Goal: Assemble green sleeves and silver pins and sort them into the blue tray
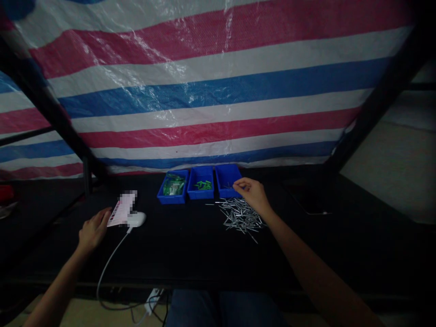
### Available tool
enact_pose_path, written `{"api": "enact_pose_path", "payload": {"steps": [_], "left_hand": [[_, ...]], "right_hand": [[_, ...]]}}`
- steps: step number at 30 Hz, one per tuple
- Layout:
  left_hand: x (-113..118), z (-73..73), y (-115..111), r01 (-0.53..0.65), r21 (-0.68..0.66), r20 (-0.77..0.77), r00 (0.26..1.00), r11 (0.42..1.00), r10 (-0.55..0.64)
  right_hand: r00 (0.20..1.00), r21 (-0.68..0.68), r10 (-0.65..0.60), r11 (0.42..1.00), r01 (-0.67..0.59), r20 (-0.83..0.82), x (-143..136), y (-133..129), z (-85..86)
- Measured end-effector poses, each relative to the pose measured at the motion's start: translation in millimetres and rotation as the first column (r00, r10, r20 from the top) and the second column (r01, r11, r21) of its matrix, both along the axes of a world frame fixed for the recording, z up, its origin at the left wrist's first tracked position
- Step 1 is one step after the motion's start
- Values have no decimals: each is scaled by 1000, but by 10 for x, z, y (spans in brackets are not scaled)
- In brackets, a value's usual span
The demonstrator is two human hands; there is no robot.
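Observation:
My left hand (93, 230) is at the left edge of a pinkish-white printed sheet (120, 210), with its fingertips closed on that edge. Part of the sheet is blurred out. Over the front right corner of the right blue bin (227, 171), my right hand (251, 191) has thumb and fingers pinched together. Whatever is between those fingertips is too small to make out. A few thin metal pins (227, 185) lie inside this bin. Just in front of it, below my right hand, a loose pile of silvery metal pins (241, 216) spreads over the black table.
The middle blue bin (200, 194) contains green pieces, and the left blue bin (173, 200) holds green-tinted plastic packets. Beside the sheet is a white rounded device (139, 219) with a white cable (105, 268). A dark flat device (308, 200) lies at right. Striped sheeting (218, 95) hangs behind.

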State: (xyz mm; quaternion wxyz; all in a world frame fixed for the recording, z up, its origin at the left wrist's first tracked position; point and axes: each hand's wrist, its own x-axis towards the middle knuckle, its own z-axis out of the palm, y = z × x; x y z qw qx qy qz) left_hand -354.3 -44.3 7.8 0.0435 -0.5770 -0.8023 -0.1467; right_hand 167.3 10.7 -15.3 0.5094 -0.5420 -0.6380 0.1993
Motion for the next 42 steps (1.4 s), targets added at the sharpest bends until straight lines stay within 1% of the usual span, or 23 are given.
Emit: {"api": "enact_pose_path", "payload": {"steps": [1, 3, 5, 10, 12, 14, 16, 18, 19, 21, 22, 24, 25, 27, 29, 31, 34, 36, 37, 38, 40, 42], "left_hand": [[8, -6, 16, 0, -50, -1, 1000, 999, 0], [40, -17, 52, 8, -102, -2, 1000, 995, -8], [57, -32, 87, 21, -109, -7, 1000, 994, -22], [49, -61, 121, 4, -150, -3, 1000, 989, -4], [57, -51, 116, 4, -141, 1, 1000, 990, -4], [70, -33, 108, 12, -120, 18, 1000, 993, -10], [90, -7, 96, 18, -105, 34, 999, 994, -15], [136, 31, 77, 8, -78, 28, 1000, 997, -5], [177, 56, 62, 1, -47, 17, 1000, 999, -1], [317, 120, 25, 20, 67, -9, 1000, 998, -20], [418, 156, 6, 56, 146, -16, 998, 988, -55], [687, 232, -23, 186, 291, -5, 981, 938, -193], [850, 267, -28, 244, 341, 18, 964, 908, -266], [1221, 327, -12, 304, 421, 52, 932, 855, -358], [1630, 372, 37, 366, 492, 121, 870, 790, -478], [2056, 404, 105, 404, 580, 172, 788, 708, -591], [2672, 434, 216, 465, 673, 182, 650, 576, -737], [3022, 431, 289, 469, 726, 168, 589, 504, -791], [3168, 417, 324, 459, 743, 179, 565, 487, -806], [3290, 393, 355, 434, 760, 204, 547, 483, -812], [3460, 317, 400, 376, 776, 282, 511, 506, -812], [3541, 217, 411, 340, 769, 347, 490, 541, -800]], "right_hand": [[1000, 1, -11, 1000, 11, 23, -2, -4, -2], [999, 0, -17, 1000, 17, 45, -3, -7, -4], [999, 2, -17, 1000, 17, 50, -2, -3, -6], [999, -1, -4, 1000, 4, 50, -13, -15, 22], [996, -5, 47, 999, -47, 78, -30, -53, 63], [981, -12, 129, 992, -129, 146, -53, -110, 111], [944, -62, 218, 976, -209, 248, -74, -172, 152], [888, -138, 305, 952, -274, 343, -84, -221, 173], [861, -172, 335, 942, -289, 382, -85, -238, 174], [818, -223, 365, 930, -293, 445, -78, -254, 163], [800, -243, 375, 925, -291, 469, -72, -256, 153], [769, -273, 396, 916, -293, 503, -66, -251, 135], [760, -278, 400, 915, -293, 512, -68, -248, 130], [756, -272, 389, 920, -284, 527, -82, -248, 129], [756, -265, 365, 929, -258, 543, -106, -257, 141], [751, -265, 348, 935, -235, 561, -131, -271, 156], [746, -251, 334, 941, -227, 577, -150, -278, 161], [763, -243, 344, 938, -248, 547, -147, -265, 152], [782, -242, 356, 933, -267, 512, -142, -253, 148], [804, -239, 372, 926, -291, 464, -136, -238, 145], [847, -224, 405, 911, -345, 344, -117, -203, 151], [886, -182, 414, 907, -380, 210, -93, -169, 173]]}}
